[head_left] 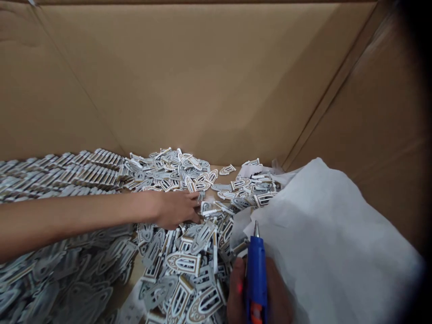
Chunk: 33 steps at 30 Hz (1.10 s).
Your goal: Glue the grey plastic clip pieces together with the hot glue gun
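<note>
My left hand (178,209) reaches in from the left over a heap of small white and gold arch-shaped pieces (184,263). Its fingers are bent down among the pieces, and their tips are partly hidden, so what they touch is unclear. At the bottom, right of centre, my right hand (238,288) is wrapped round a blue glue gun (257,270) with a metal nozzle pointing away from me and an orange part low on it. White sheet material (324,234) lies just right of the glue gun.
Tall cardboard walls (189,81) rise behind and at the right. Rows of stacked pieces (97,173) line the left, behind my left forearm. More loose pieces (243,189) lie near the back right corner, and darker ones (77,274) at the lower left.
</note>
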Each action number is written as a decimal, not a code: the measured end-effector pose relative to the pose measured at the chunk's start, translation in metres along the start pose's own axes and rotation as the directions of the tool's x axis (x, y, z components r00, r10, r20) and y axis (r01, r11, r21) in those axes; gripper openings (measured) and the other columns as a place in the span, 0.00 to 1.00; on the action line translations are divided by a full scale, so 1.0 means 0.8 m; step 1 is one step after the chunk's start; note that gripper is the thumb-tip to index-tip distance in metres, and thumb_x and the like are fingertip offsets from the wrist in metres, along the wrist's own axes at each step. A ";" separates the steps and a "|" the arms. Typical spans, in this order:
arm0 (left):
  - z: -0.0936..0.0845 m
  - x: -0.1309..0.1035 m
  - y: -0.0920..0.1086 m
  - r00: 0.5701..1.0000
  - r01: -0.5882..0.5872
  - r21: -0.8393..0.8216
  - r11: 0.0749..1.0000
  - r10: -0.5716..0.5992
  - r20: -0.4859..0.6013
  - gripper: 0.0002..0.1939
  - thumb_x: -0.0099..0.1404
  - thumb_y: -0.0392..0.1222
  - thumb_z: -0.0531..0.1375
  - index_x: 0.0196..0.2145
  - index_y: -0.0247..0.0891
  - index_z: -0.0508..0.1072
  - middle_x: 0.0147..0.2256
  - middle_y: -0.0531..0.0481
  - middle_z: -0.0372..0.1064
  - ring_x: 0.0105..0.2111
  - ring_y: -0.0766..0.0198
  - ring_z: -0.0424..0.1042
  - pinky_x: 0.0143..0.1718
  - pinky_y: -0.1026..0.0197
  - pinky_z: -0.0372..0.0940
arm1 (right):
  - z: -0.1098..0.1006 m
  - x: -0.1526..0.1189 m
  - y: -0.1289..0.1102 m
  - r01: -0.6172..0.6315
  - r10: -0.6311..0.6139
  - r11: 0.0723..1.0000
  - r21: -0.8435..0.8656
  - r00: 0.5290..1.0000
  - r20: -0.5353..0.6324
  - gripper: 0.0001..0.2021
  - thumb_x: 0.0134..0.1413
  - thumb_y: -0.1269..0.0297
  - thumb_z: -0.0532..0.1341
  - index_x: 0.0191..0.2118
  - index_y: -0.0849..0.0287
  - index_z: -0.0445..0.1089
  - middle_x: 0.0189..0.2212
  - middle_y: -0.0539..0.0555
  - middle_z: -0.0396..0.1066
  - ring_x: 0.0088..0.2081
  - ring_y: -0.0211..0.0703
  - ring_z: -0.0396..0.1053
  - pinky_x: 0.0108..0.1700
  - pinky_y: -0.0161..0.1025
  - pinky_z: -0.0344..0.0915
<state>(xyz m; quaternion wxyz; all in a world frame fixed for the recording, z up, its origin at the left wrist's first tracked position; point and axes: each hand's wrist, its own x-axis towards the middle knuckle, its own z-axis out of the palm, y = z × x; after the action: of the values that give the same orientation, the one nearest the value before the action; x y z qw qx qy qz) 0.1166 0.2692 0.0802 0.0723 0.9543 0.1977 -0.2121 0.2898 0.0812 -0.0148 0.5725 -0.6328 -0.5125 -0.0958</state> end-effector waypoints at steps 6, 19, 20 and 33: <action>0.014 0.005 0.006 0.993 0.105 0.027 0.994 -0.106 0.053 0.24 0.61 0.37 0.64 0.56 0.41 0.79 0.63 0.34 0.68 0.66 0.34 0.58 0.62 0.36 0.57 | 0.001 -0.003 0.002 -0.027 0.026 0.999 -0.036 1.000 -0.010 0.06 0.60 0.62 0.64 0.33 0.55 0.69 0.24 0.48 0.68 0.22 0.41 0.68 0.26 0.35 0.65; 0.015 0.032 -0.011 0.956 0.280 0.121 0.952 -0.265 -0.123 0.08 0.67 0.37 0.62 0.37 0.35 0.82 0.47 0.33 0.77 0.58 0.41 0.65 0.57 0.47 0.59 | 0.003 -0.004 0.004 -0.001 0.002 1.000 0.030 1.000 -0.022 0.04 0.56 0.66 0.67 0.34 0.57 0.71 0.25 0.49 0.69 0.23 0.40 0.69 0.26 0.35 0.65; 0.012 0.034 -0.012 0.953 0.296 0.134 0.946 -0.282 -0.114 0.08 0.67 0.40 0.63 0.38 0.34 0.81 0.47 0.32 0.77 0.58 0.40 0.64 0.56 0.46 0.59 | 0.002 -0.003 0.003 0.000 0.001 0.999 0.037 1.000 -0.026 0.04 0.57 0.66 0.66 0.33 0.57 0.71 0.24 0.49 0.69 0.23 0.40 0.69 0.26 0.35 0.64; 0.010 0.026 -0.051 0.987 0.114 0.019 0.993 -0.111 -0.113 0.15 0.57 0.51 0.65 0.38 0.38 0.75 0.40 0.40 0.68 0.46 0.45 0.63 0.52 0.44 0.61 | -0.005 0.009 -0.007 -0.009 0.006 0.997 0.073 0.999 0.052 0.06 0.57 0.67 0.64 0.30 0.55 0.67 0.21 0.46 0.61 0.20 0.38 0.61 0.23 0.34 0.61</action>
<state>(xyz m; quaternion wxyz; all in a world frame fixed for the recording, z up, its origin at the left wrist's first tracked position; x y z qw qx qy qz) 0.1142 0.3116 0.0615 0.0367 0.9528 0.2524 -0.1645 0.2909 0.0808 -0.0047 0.5821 -0.6157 -0.5279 -0.0585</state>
